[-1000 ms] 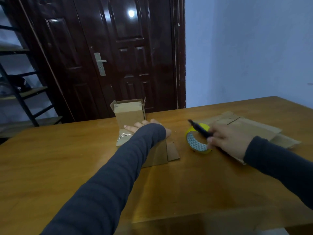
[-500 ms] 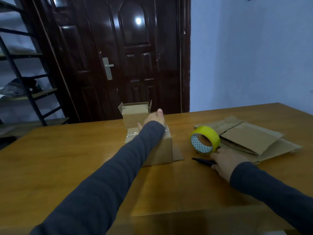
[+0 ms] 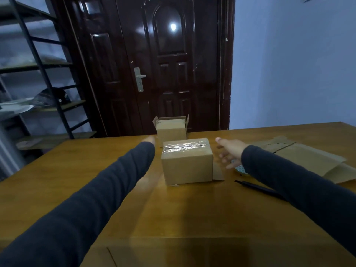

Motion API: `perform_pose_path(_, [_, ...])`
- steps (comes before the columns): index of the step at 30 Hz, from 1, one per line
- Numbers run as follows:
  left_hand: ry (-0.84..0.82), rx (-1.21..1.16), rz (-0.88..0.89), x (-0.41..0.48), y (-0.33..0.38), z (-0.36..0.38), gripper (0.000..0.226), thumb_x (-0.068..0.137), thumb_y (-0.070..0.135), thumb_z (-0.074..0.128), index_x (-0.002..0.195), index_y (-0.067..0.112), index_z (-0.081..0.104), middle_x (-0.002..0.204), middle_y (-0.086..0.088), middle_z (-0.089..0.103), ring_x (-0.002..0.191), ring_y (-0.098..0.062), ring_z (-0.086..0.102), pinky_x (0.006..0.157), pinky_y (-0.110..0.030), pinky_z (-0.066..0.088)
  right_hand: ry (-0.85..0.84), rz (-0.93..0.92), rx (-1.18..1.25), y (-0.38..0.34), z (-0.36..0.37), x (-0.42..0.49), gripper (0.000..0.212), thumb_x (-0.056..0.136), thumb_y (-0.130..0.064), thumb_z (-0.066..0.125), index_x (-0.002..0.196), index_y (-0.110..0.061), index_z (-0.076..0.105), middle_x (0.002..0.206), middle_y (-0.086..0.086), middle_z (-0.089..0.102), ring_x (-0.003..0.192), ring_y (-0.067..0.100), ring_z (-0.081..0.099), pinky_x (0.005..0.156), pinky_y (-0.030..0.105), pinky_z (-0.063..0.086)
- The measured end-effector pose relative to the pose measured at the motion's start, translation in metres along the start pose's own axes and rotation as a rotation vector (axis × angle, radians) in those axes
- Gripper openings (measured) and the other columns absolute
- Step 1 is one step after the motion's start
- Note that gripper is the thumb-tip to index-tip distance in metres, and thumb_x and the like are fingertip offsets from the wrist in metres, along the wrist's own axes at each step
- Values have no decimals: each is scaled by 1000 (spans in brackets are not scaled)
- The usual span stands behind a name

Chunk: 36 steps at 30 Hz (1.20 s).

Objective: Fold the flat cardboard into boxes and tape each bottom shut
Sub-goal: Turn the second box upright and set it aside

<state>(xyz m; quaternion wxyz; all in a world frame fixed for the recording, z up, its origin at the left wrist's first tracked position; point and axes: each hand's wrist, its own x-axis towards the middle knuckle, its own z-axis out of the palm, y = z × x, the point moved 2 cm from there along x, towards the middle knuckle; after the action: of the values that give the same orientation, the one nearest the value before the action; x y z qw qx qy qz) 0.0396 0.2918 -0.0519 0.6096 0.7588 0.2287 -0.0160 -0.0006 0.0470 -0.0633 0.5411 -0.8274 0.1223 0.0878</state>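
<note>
Brown cardboard makes up the taped box (image 3: pixel 187 166), which stands in the middle of the wooden table (image 3: pixel 173 218) with its bottom facing up. A glossy, wrinkled strip of clear tape crosses that top face. 1 loose flap sticks out flat on the table at its lower right.

Both arms, in dark sleeves, reach forward on either side of this box. The left hand (image 3: pixel 149 140) is near the box's upper left corner, apart from it. Only a blurred sliver shows past the cuff, so it cannot be told whether its fingers are released or clenched. The right hand (image 3: pixel 230 151) hangs just beside the box's right face, thumb up and fingers (image 3: pixel 223 156) spread and released, grasping nothing.

A second box (image 3: pixel 171 130) stands upright right behind the first, its top flaps open. Flat cardboard (image 3: pixel 300 157) lies stacked at the right of the table. The tape roll (image 3: pixel 239 168) peeks out under the right wrist. A slim black tool (image 3: pixel 258 188) lies on the table near the right forearm.

Half a second ago the left hand rested on top of the taped box and the right hand was down at the black tool. Now the left has come off to the side, and the right has let go and moved up towards the box.
</note>
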Motion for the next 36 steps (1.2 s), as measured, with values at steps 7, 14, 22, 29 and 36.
perform_pose_path(7, [-259, 67, -158, -12, -16, -1, 69, 93, 64, 23, 95, 4, 56, 95, -17, 62, 73, -27, 58, 60, -35, 49, -78, 69, 167, -2, 15, 13, 52, 95, -55, 38, 125, -16, 56, 112, 16, 62, 94, 32, 62, 72, 39, 54])
perform_pose_path(14, [-241, -163, 65, -5, 12, -5, 58, 91, 62, 36, 86, 11, 61, 98, -7, 64, 97, -32, 62, 94, -46, 48, 5, -83, 401, -23, -6, 14, 46, 92, -57, 44, 85, -13, 58, 111, 12, 62, 104, 30, 61, 91, 45, 52])
perform_pose_path(22, [-337, -367, 109, -4, -11, 0, 44, 95, 50, 42, 93, 10, 58, 96, -10, 60, 104, -31, 57, 105, -46, 40, -90, -168, 438, -3, -5, 22, 45, 87, -27, 66, 127, -14, 51, 121, 11, 59, 109, 26, 60, 102, 47, 44])
perform_pose_path(29, [-306, -82, 103, -1, -35, -1, 44, 95, 51, 40, 75, 15, 57, 97, -4, 61, 93, -27, 60, 92, -46, 48, -131, -141, 186, 26, 6, 17, 61, 80, 2, 67, 133, -20, 44, 119, 6, 59, 111, 27, 58, 85, 42, 52])
perform_pose_path(36, [-325, -128, 58, -3, -38, 16, 35, 96, 48, 40, 89, 16, 54, 98, -4, 59, 85, -25, 60, 84, -42, 52, 11, -166, -34, 23, 26, 21, 56, 82, -11, 71, 130, -18, 42, 106, -2, 51, 104, 24, 55, 83, 41, 56])
